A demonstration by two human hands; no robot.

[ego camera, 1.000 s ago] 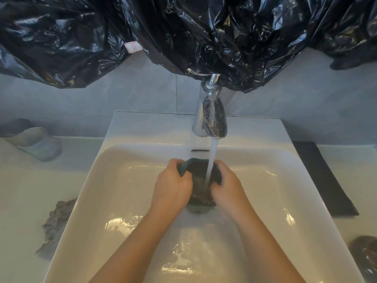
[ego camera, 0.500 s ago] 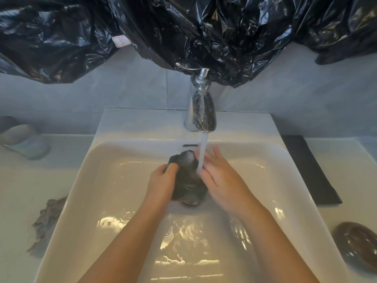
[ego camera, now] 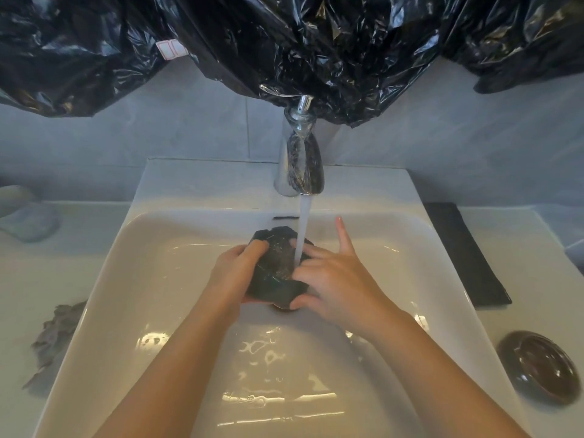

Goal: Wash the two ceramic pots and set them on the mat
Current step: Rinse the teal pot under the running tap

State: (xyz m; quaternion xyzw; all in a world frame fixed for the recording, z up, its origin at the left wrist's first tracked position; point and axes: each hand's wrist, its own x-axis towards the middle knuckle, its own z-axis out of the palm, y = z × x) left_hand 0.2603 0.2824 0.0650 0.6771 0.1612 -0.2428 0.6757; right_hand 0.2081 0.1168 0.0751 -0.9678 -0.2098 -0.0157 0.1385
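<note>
Black plastic sheeting [ego camera: 316, 42] hangs over the wall, probably to mask whatever is behind it. Below, the pale desk [ego camera: 31, 279] carries one white sink [ego camera: 158, 248] and one dark mat [ego camera: 464, 254] just right of it, close enough for wet pots to be set down easily. One faucet [ego camera: 300, 165] runs a stream onto a dark ceramic pot [ego camera: 275, 263], held low over the drain so that the splash stays in the sink. The left grip [ego camera: 240, 273] curls around the pot's left side to steady it. The right grip [ego camera: 335, 279] pinches it, thumb beneath and fingers rubbing on top, forefinger lifted clear. A second pot [ego camera: 540, 368] waits on the desk near the mat, making two pots. One grey cloth [ego camera: 57, 330] lies to the left.
</note>
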